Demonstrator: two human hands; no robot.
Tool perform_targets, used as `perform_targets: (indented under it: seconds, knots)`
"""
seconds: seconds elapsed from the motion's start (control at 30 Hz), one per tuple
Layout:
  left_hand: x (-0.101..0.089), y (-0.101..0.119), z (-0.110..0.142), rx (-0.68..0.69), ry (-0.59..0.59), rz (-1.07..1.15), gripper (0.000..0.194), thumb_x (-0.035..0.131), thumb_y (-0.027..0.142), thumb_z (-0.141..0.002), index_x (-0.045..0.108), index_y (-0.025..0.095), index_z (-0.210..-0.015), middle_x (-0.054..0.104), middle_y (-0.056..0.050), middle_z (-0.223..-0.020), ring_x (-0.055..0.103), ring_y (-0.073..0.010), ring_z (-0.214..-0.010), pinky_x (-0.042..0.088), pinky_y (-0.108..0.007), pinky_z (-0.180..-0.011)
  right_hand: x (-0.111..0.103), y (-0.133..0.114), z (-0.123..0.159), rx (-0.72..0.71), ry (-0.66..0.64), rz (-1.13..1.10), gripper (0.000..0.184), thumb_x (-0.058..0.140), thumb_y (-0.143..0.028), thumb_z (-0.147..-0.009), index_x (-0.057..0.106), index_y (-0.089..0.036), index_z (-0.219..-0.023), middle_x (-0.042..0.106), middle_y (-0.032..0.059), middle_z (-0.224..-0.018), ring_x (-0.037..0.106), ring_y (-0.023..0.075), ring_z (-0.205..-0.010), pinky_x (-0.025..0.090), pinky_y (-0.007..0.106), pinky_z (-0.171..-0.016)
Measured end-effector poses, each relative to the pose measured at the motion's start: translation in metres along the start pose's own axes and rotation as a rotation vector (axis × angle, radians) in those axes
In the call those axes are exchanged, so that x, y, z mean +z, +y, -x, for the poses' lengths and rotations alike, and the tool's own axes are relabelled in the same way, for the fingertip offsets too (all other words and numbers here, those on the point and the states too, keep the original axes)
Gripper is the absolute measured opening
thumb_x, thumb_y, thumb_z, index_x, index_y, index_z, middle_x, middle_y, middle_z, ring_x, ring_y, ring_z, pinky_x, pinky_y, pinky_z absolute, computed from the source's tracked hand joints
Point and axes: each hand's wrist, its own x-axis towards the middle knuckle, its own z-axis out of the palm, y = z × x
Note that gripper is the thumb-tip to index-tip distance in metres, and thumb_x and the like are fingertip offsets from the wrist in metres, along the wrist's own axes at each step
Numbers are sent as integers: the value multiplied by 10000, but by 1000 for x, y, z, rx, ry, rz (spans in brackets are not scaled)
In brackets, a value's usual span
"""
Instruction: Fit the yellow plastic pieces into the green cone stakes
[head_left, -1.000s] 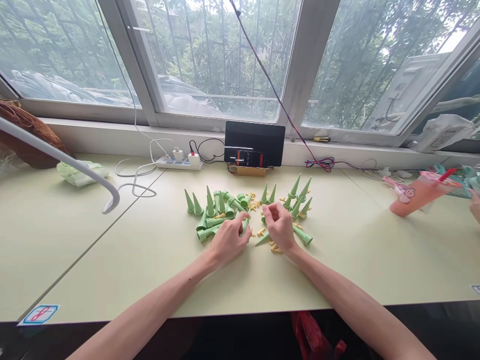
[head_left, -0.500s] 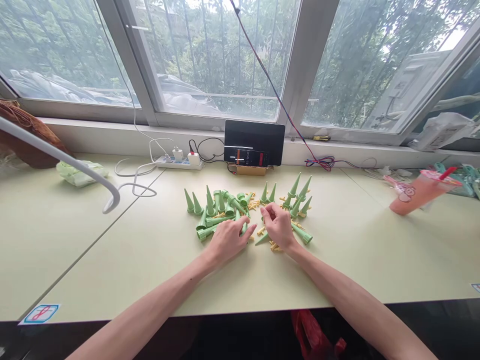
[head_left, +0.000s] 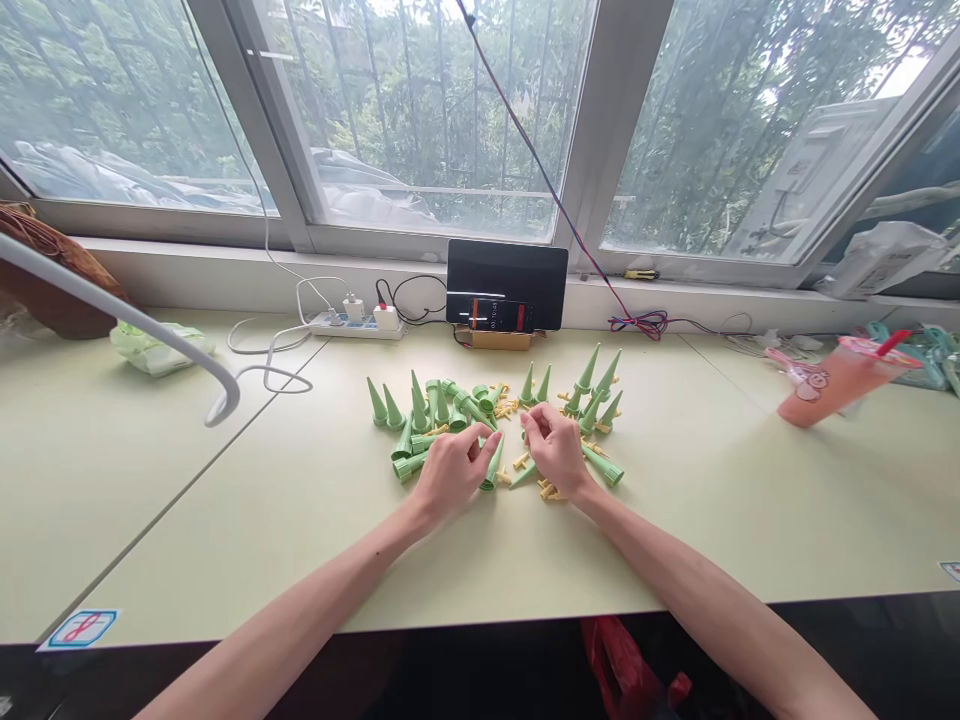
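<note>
A heap of green plastic cones (head_left: 442,410) and small yellow pegs (head_left: 507,408) lies on the pale green table (head_left: 300,520). My left hand (head_left: 448,470) is closed around one green cone (head_left: 493,465), lifted a little with its wide end down. My right hand (head_left: 553,450) sits just right of it, fingers pinched together on something I cannot make out. Several cones (head_left: 592,395) stand upright behind my right hand.
A black tablet (head_left: 507,284) and a phone (head_left: 501,315) stand by the window sill. A power strip (head_left: 356,322) with cables lies to the left. A pink drink cup (head_left: 832,382) stands at the right, a white curved tube (head_left: 142,330) at the left.
My left hand has closed on a green cone and raised it from the heap. My right hand has shifted slightly towards the left hand. Another person's hand at the far right is gone.
</note>
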Motion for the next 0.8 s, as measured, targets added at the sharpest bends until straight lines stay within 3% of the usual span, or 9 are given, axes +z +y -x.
perform_targets:
  seconds: [0.17, 0.33, 0.47, 0.57, 0.67, 0.8]
  knots:
    - [2, -4, -1, 12, 24, 50, 141, 498, 282, -935, 608, 197, -911, 379, 99, -465, 339, -88, -417, 329, -217, -517, -1, 0, -1, -6, 17, 11, 274, 511, -357, -963, 537, -203, -739, 570, -27, -550, 486, 117, -457, 371, 243, -479]
    - [2, -6, -1, 52, 51, 92, 150, 462, 192, -930, 600, 195, -989, 415, 89, -506, 355, -86, -428, 329, -210, -496, -1, 1, -2, -14, 29, 11, 281, 505, -366, -968, 529, -205, -740, 566, -25, -554, 497, 122, -469, 381, 243, -483]
    - [0, -4, -2, 116, 109, 109, 164, 480, 201, -934, 641, 192, -906, 600, 4, -797, 396, -62, -467, 362, -215, -487, -2, 0, -3, -7, 77, -1, 191, 473, -357, -981, 554, -204, -901, 568, -31, -573, 491, 126, -461, 383, 244, -475]
    - [-1, -2, -3, 135, 112, 135, 138, 512, 197, -922, 648, 192, -902, 606, -24, -939, 418, -48, -477, 394, -216, -485, -3, -1, -3, 0, 89, -31, 174, 479, -359, -977, 545, -205, -1024, 610, -18, -644, 519, 129, -483, 400, 243, -481]
    - [-1, -2, -4, 141, 105, 140, 123, 524, 187, -914, 646, 196, -906, 603, -25, -954, 440, -50, -492, 414, -219, -497, -3, 0, -3, 5, 80, -64, 187, 485, -378, -973, 537, -208, -916, 640, 9, -725, 528, 121, -499, 400, 242, -476]
    - [0, -1, -3, 140, 97, 139, 115, 529, 200, -916, 643, 198, -907, 606, -25, -954, 452, -55, -504, 426, -224, -510, -4, 2, -4, 14, 92, -40, 266, 519, -404, -958, 488, -212, -777, 567, -20, -599, 488, 119, -462, 370, 246, -465]
